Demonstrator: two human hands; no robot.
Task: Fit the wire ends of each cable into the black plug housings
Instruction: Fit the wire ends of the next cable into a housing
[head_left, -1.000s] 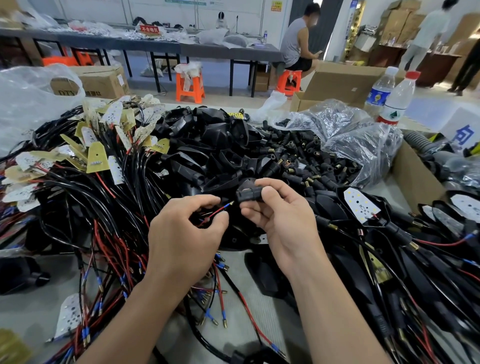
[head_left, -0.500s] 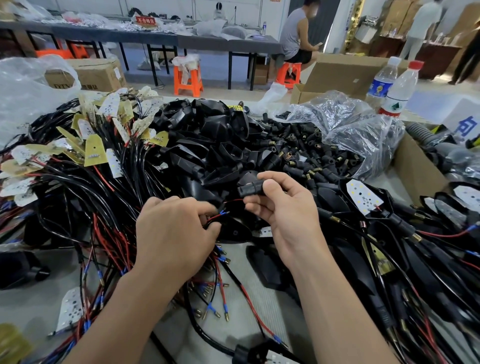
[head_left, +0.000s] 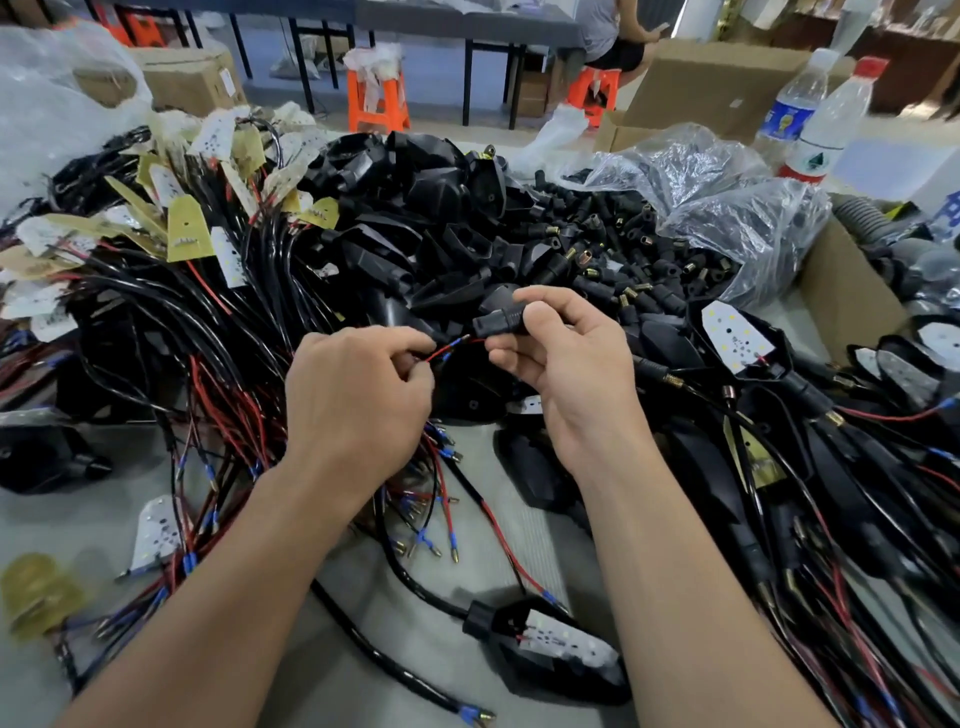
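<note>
Near the desk's (head_left: 67, 525) front edge lies a loose black cable (head_left: 395, 673), and beside it a black lamp head (head_left: 550, 644) with a white board inside.

Above these, two bare forearms reach in from the front edge. The left hand (head_left: 358, 400) has its fingers curled and pinches a thin red wire (head_left: 441, 353) with a blue-sleeved tip. The right hand (head_left: 566, 374) grips a small black plug (head_left: 496, 323) between thumb and forefinger, the other fingers curled beneath. The plug is held in the air over the middle of the desk. The wire tip sits just beside the plug's open end; whether it has entered is unclear.

Under and left of the left hand, a thick tangle of cables (head_left: 208, 322) in black and red spreads to the left edge, many ending in white or yellow boards.

Behind the hands is a heap of black shells (head_left: 415, 208), with a pile of small plugs (head_left: 623, 260) to its right spilling from a clear bag (head_left: 727, 208).

At the far right corner stand two bottles (head_left: 821, 124). Beyond the desk is an orange stool (head_left: 376, 98).
</note>
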